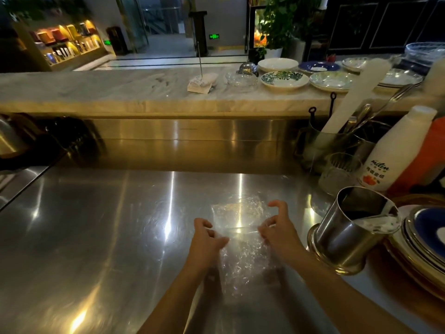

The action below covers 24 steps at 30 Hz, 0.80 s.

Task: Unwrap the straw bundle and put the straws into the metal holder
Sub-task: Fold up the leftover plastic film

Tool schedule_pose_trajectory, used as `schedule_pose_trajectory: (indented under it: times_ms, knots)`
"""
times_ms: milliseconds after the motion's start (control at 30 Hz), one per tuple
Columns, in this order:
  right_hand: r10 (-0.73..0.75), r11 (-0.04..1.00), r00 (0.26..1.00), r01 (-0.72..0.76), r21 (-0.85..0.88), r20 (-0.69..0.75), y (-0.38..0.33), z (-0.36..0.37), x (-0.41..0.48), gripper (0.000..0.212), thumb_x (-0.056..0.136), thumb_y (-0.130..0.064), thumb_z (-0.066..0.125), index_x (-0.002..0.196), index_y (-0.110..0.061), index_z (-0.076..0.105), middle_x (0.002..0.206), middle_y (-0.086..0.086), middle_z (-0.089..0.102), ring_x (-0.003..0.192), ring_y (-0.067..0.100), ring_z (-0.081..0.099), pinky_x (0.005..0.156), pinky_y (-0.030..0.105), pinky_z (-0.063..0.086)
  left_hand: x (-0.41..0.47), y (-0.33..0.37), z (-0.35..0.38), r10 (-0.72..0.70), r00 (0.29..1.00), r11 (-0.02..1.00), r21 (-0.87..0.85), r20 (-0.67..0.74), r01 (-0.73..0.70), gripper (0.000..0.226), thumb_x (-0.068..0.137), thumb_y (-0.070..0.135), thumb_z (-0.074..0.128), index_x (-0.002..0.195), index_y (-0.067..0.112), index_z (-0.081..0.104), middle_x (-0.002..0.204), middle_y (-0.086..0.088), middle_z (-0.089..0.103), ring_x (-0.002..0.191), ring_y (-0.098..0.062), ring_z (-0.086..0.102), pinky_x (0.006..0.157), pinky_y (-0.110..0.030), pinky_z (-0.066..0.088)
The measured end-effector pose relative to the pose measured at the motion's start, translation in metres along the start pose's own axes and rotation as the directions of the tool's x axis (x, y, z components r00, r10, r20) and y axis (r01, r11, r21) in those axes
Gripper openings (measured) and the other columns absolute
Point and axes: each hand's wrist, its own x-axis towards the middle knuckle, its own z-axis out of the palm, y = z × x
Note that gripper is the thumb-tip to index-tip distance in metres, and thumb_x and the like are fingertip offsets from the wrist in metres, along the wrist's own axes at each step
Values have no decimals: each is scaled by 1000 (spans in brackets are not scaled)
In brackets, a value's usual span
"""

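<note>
left hand, right hand grip wrap; metal holder holds something white.

We look from head height, forward and down, onto a steel counter close beneath us. Our left hand and right hand sit at 6 o'clock, nearest the lens, pinching a clear wrapper. A marble ledge crosses at 12 o'clock, bowed by the wide lens; a steel jug sits at 4 o'clock.

Glossy steel counter; crinkly clear plastic wrap; shiny metal holder, prob. steel.
</note>
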Motion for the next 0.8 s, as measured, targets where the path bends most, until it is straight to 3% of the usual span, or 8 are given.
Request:
schedule_pose_trajectory:
  times_ms: [167, 267, 333, 400, 500, 567, 700, 800]
  knots:
    - [-64, 970, 998, 58, -235, -20, 6, 10, 15, 17, 85, -1, 52, 91, -17, 49, 79, 6, 58, 66, 20, 56, 55, 26, 46, 16, -5, 13, 153, 987, 945, 298, -41, -134, 11, 85, 11, 59, 85, 18, 51, 98, -5, 56, 81, -14, 56, 67, -18, 46]
    - [-29, 980, 998, 20, -197, -46, 8, 11, 22, 29, 86, -1, 50, 110, -15, 41, 80, 3, 53, 63, 18, 54, 49, 24, 44, 24, -9, 17, 181, 984, 927, 333, -2, -170, 9, 87, 11, 56, 89, 20, 54, 110, -7, 55, 90, -12, 56, 75, -18, 45]
    - [-25, 985, 997, 12, -173, -73, 10, 11, 23, 42, 86, 0, 51, 120, -17, 32, 91, 8, 53, 68, 21, 55, 52, 25, 45, 28, -13, 19, 196, 980, 909, 366, 45, -199, 10, 87, 12, 56, 94, 19, 54, 115, -6, 52, 97, -13, 54, 82, -21, 44]
    - [-43, 970, 994, 19, -241, -97, 13, 12, 24, 41, 88, -2, 51, 119, -19, 31, 100, 8, 51, 75, 22, 57, 59, 28, 48, 32, -17, 22, 212, 976, 881, 423, 51, -213, 13, 85, 13, 57, 97, 17, 56, 118, -3, 49, 98, -11, 51, 82, -18, 40]
    - [-111, 873, 992, 69, -483, -59, 22, 13, 27, 18, 89, -3, 46, 95, -19, 43, 102, 8, 52, 72, 18, 54, 60, 24, 45, 39, -24, 25, 270, 962, 787, 568, 36, -242, 18, 84, 16, 58, 102, 14, 60, 120, -2, 51, 96, -10, 47, 83, -17, 34]
    - [-126, 815, 992, 93, -572, -18, 27, 13, 31, 14, 90, -4, 45, 85, -16, 50, 104, 9, 53, 73, 17, 53, 63, 22, 43, 42, -27, 26, 299, 953, 733, 628, 48, -262, 19, 85, 18, 57, 103, 14, 61, 121, -2, 53, 103, -14, 48, 89, -22, 33]
    - [-116, 765, 993, 97, -637, 12, 34, 10, 39, 18, 91, -17, 47, 102, -14, 60, 114, 6, 56, 92, 19, 55, 84, 31, 47, 45, -31, 25, 340, 937, 666, 681, 84, -303, 29, 85, 31, 55, 110, 17, 60, 125, -1, 52, 111, -18, 46, 96, -30, 31]
    - [-144, 665, 988, 138, -734, 55, 37, 9, 44, 25, 88, -32, 49, 106, -19, 60, 122, 6, 53, 109, 21, 47, 95, 36, 34, 47, -32, 24, 318, 933, 571, 752, 167, -329, 44, 87, 47, 48, 121, 20, 54, 135, -3, 48, 123, -21, 42, 104, -38, 31]
